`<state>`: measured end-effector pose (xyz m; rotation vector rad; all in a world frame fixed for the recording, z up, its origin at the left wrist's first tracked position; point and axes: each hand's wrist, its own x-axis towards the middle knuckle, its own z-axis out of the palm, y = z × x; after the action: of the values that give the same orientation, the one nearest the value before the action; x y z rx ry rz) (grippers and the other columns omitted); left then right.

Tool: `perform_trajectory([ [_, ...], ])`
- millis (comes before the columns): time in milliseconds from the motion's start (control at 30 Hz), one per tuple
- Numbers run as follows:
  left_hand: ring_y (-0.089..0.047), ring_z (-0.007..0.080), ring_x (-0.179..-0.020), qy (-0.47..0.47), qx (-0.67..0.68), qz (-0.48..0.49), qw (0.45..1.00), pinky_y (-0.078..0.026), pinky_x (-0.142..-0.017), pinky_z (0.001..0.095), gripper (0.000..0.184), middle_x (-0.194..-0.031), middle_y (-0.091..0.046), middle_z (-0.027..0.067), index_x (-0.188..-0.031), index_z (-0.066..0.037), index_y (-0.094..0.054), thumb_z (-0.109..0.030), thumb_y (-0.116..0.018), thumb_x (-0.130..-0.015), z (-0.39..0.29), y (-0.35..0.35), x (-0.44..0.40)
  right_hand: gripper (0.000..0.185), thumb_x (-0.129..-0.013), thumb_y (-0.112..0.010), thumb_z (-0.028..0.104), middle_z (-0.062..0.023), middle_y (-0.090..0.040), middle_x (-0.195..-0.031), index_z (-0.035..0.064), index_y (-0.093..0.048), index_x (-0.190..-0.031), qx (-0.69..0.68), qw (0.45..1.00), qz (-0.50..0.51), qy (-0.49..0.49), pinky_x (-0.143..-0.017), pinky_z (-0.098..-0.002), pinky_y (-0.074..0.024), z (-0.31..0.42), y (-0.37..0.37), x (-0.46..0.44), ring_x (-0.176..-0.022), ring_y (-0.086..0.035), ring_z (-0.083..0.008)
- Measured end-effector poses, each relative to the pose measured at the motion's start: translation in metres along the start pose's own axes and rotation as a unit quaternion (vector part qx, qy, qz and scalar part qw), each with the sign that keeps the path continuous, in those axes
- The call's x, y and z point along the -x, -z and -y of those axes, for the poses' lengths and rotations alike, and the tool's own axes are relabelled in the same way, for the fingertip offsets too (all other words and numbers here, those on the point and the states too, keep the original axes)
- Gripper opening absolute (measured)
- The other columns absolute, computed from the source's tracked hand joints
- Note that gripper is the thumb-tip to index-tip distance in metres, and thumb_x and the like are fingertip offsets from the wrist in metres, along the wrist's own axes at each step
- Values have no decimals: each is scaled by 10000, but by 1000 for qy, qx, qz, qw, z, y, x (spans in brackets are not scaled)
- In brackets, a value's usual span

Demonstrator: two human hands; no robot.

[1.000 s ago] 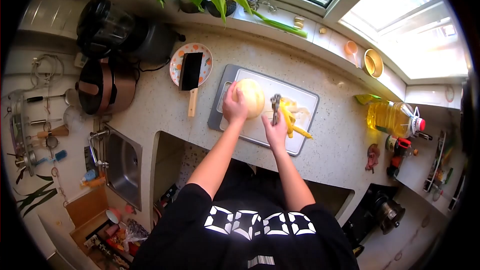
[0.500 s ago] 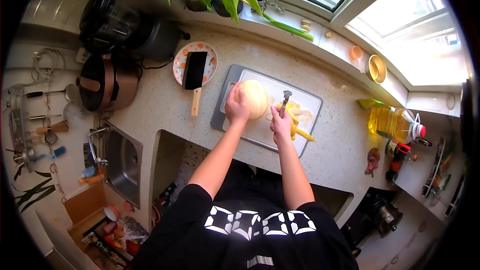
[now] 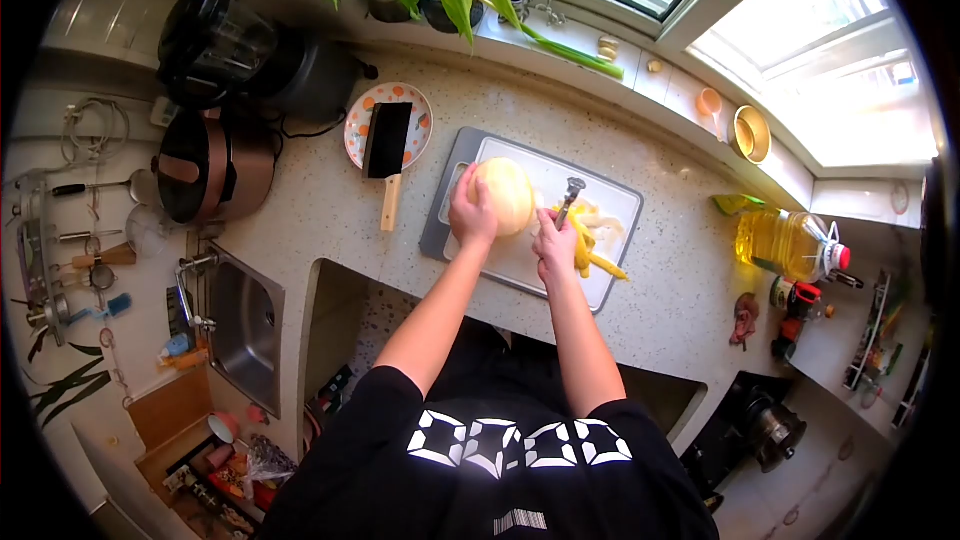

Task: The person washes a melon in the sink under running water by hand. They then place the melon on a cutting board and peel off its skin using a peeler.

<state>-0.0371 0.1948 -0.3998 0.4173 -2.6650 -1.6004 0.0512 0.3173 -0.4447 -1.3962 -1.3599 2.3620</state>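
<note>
The left hand (image 3: 472, 212) is cupped against the left side of a pale round fruit (image 3: 508, 196), its fingers curled round it. The fruit sits on the left half of a board (image 3: 437, 228), which lies slightly askew near the front edge of the desk (image 3: 690, 245), about midway along it.

The right hand (image 3: 556, 245) is closed round the handle of a peeler (image 3: 571, 196), whose metal head points toward the desk's back edge and stands apart from the fruit. The thumb side of this hand is just beside the fruit; whether the two touch I cannot tell. Yellow and pale peel (image 3: 596, 248) lies on the right half of the board, partly behind the right hand, and one strip reaches the board's right edge.

Left of the board, nearer the desk's back edge, a cleaver (image 3: 387, 142) lies across a patterned plate (image 3: 355, 133), its wooden handle sticking out over the desk toward the front edge. A sink (image 3: 245, 330) is set in toward the desk's left end, with a cooker (image 3: 215, 175) beyond it. An oil bottle (image 3: 782, 243) is toward the right end.
</note>
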Motion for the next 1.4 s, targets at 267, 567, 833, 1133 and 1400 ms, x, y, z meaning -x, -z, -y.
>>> perform_trajectory([
  [267,-598,332,-1287,18,8,7,1000,-457,-1087,384,380,-1364,-659,149,-1338,-112,-669,-285,-558,-1018,-3,1,2,321,-944,-746,328,-96,-638,-712,27,-693,-1044,500,820,-132,244,-606,-357,-464,30,68,15,-628,-578,-211],
  [567,-603,298,-1284,-2,81,15,997,-453,-1091,365,414,-1381,-651,155,-1381,-80,-644,-280,-604,-1020,12,-5,-2,454,-1056,-456,466,-223,-720,-906,66,-669,-1018,586,776,18,230,-769,-544,-527,90,-33,37,-888,-689,-442],
  [833,-625,349,-1209,-56,32,-10,998,-485,-1048,411,417,-1297,-669,176,-1352,-85,-660,-303,-615,-999,14,-13,3,470,-1039,-498,462,-215,-699,-763,71,-701,-874,638,725,-27,256,-658,-533,-543,83,-38,46,-734,-701,-414],
  [1133,-642,318,-1224,-41,5,-8,999,-485,-1047,385,380,-1311,-692,147,-1330,-85,-682,-266,-624,-1001,5,-11,4,392,-1046,-530,426,-190,-659,-682,90,-633,-872,596,747,-39,293,-603,-541,-512,54,-16,64,-666,-669,-432],
  [1400,-655,308,-1205,-13,16,-1,1000,-490,-1033,370,352,-1291,-708,134,-1309,-102,-701,-255,-603,-1008,6,-12,0,359,-1038,-570,375,-190,-624,-640,84,-572,-828,547,774,-38,316,-559,-532,-492,22,6,78,-622,-643,-435],
])
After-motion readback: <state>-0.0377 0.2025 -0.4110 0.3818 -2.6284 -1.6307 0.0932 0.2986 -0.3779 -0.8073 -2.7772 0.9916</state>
